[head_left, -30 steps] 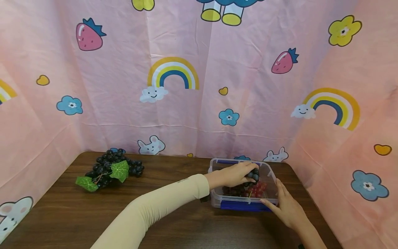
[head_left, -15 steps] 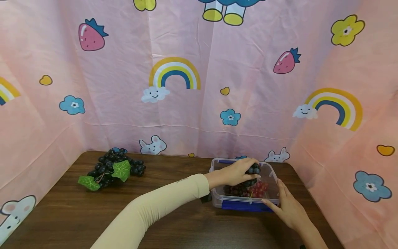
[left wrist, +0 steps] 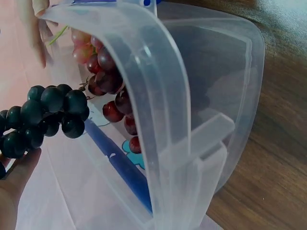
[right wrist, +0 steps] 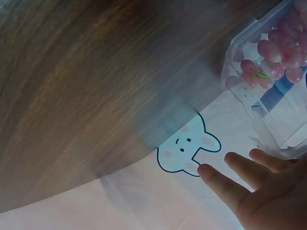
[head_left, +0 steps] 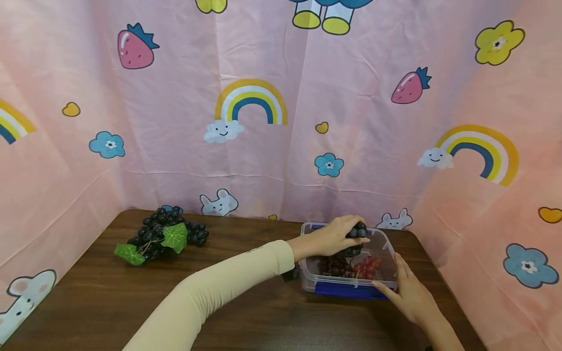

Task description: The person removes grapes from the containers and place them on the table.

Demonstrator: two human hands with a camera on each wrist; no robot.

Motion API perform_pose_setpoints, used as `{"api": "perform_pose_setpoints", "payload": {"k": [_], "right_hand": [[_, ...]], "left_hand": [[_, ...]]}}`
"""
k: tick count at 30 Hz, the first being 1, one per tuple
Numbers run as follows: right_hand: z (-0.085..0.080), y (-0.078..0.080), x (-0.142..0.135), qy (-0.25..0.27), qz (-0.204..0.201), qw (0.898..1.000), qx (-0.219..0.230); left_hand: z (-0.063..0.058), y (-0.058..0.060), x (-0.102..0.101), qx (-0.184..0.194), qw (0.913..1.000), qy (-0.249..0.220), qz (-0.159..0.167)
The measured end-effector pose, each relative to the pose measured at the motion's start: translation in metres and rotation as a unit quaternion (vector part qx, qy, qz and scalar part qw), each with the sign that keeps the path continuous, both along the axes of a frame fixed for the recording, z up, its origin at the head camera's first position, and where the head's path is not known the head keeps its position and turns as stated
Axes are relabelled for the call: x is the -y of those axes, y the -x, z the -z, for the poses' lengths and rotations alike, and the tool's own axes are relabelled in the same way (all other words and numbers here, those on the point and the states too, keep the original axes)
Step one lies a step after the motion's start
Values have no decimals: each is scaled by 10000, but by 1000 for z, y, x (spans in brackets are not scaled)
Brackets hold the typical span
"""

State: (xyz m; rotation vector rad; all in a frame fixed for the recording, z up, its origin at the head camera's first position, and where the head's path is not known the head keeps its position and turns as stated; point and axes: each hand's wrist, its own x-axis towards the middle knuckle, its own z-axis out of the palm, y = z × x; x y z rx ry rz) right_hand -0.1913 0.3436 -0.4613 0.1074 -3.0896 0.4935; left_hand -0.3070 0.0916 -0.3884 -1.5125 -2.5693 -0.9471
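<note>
In the head view my left hand reaches over a clear plastic box with blue clips and grips a bunch of dark grapes. The same dark grapes hang close above the box rim in the left wrist view, dangling from the fingers. Inside the box lie a bunch of red grapes and a darker, brownish-red bunch. My right hand rests at the box's front right corner, thumb at the front wall and fingers along the right side. Those fingers look straight and spread in the right wrist view.
A larger bunch of black grapes with green leaves lies at the back left of the brown wooden table. A pink printed cloth hangs behind the table and along both sides.
My left hand has risen a little with the dark grapes, showing more of the bunches in the box. The right hand stays at the box corner. The whole head view has shifted slightly.
</note>
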Motion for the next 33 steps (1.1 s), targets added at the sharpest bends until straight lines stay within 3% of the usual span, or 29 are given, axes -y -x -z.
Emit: {"api": "perform_pose_setpoints", "payload": {"k": [18, 33], "right_hand": [[2, -1, 0, 29, -14, 9999, -139], [2, -3, -1, -18, -102, 9997, -210]], "left_hand": [[-20, 6, 25, -294, 9984, -446, -187], [-36, 13, 47, -413, 9944, -804, -539]]}}
